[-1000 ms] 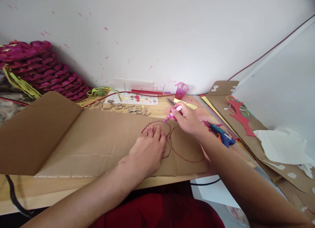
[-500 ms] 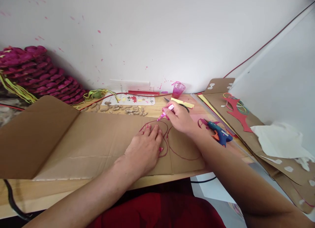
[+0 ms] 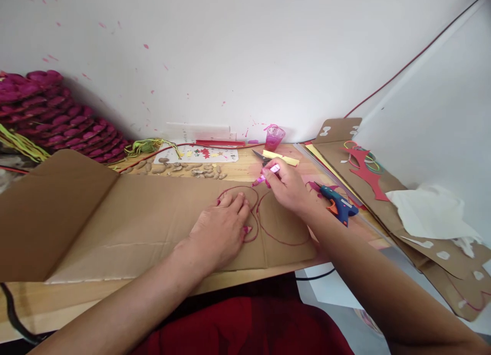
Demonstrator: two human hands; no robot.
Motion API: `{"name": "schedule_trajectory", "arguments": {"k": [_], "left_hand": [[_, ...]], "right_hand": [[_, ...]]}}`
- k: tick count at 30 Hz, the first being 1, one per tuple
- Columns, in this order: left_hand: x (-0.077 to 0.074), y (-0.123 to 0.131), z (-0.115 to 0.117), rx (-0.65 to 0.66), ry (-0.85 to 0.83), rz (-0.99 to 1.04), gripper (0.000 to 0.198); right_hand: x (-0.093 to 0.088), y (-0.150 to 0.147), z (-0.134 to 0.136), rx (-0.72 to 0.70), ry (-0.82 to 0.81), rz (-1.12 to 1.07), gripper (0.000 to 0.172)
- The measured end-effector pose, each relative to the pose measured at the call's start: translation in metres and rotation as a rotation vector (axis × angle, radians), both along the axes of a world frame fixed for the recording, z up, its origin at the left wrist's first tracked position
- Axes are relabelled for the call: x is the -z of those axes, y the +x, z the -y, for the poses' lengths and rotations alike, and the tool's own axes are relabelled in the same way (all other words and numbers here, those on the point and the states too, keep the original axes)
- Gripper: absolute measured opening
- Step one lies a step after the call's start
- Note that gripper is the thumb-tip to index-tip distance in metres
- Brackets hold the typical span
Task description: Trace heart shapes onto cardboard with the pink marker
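My right hand (image 3: 286,186) grips a pink marker (image 3: 273,170), its tip at the upper right of a drawn loop. Beneath it lies a sheet of brown cardboard (image 3: 153,212) with a folded flap on the left. Two rounded pink outlines are drawn side by side on the cardboard's right part. Flat over the left outline rests my left hand (image 3: 226,224), open with fingers stretched and thumb out. Whether anything lies under its palm is hidden.
Scissors (image 3: 261,156), peanuts (image 3: 199,171), a pink cup (image 3: 274,138) and white paper with small cut-outs (image 3: 222,155) sit behind. A blue glue gun (image 3: 339,201) lies right. Purple stacked pieces (image 3: 57,114) stand left; cardboard with red scraps (image 3: 370,176) is far right.
My right hand has moved slightly right with the marker, and the tip has shifted away from my left fingers. My left fingers have drawn a little closer together. The camera view has shifted slightly.
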State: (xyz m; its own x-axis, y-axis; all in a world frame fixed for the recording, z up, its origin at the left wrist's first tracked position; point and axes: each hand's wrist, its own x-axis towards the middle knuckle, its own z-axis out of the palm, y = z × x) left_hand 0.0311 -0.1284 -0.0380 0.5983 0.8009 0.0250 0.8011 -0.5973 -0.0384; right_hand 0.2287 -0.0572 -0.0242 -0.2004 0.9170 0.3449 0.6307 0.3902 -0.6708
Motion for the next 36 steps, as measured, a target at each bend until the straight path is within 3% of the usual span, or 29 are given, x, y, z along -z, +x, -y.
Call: {"name": "schedule_trajectory", "arguments": {"k": [8, 15, 24, 36], "left_hand": [[0.001, -0.002, -0.001, -0.007, 0.011, 0.025, 0.047], [-0.005, -0.003, -0.006, 0.022, -0.003, 0.053, 0.041], [-0.007, -0.004, -0.005, 0.032, -0.012, 0.080, 0.037], [-0.005, -0.005, -0.008, 0.035, -0.030, 0.104, 0.038]], "right_hand": [[0.000, -0.007, -0.005, -0.020, -0.001, 0.017, 0.018], [0.000, 0.010, 0.019, 0.060, 0.005, 0.090, 0.017], [0.001, 0.001, 0.048, 0.096, 0.027, 0.104, 0.017], [0.005, 0.000, 0.036, 0.093, 0.107, 0.087, 0.013]]}}
